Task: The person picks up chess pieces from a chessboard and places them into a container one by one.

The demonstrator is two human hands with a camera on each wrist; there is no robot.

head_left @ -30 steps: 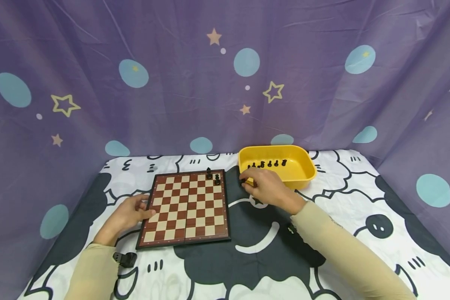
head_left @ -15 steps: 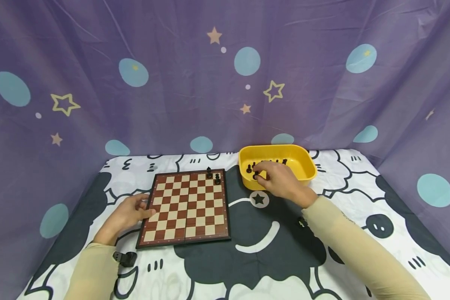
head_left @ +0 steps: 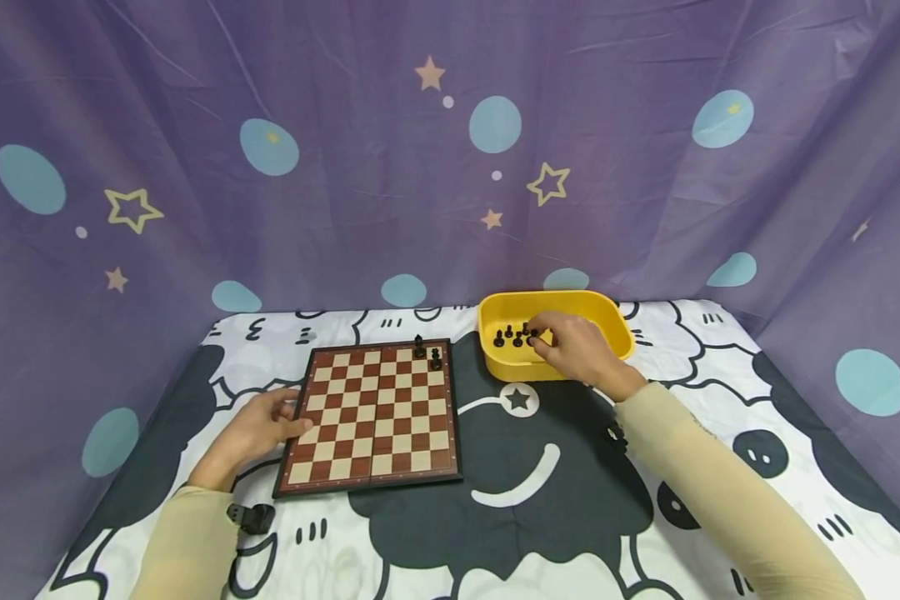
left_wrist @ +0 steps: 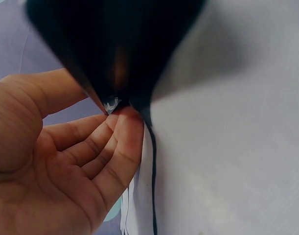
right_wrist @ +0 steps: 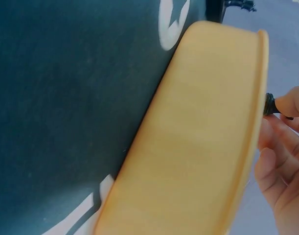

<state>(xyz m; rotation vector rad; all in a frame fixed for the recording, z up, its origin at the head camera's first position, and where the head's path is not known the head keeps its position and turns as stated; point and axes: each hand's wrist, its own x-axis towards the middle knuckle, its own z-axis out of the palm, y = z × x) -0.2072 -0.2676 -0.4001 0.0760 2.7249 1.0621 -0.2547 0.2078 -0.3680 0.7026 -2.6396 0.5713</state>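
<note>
In the head view my left hand grips the left edge of a brown and cream chessboard, thumb on top. The left wrist view has its fingers under the board's dark edge. Two black chess pieces stand at the board's far right corner. My right hand reaches over the near rim of a yellow tub. Its thumb and finger pinch a black chess piece, mostly covered by the rim and fingers in the right wrist view. Several black chess pieces stand in the tub's left part.
A white and dark patterned cloth covers the table. A purple curtain with stars and dots hangs behind the tub and board. A small black device sits at the left wrist, near the board's front left corner.
My right hand has moved rightward, from outside the tub's left front corner to over its middle. More pieces on the tub's left show now. The left hand and board stay put.
</note>
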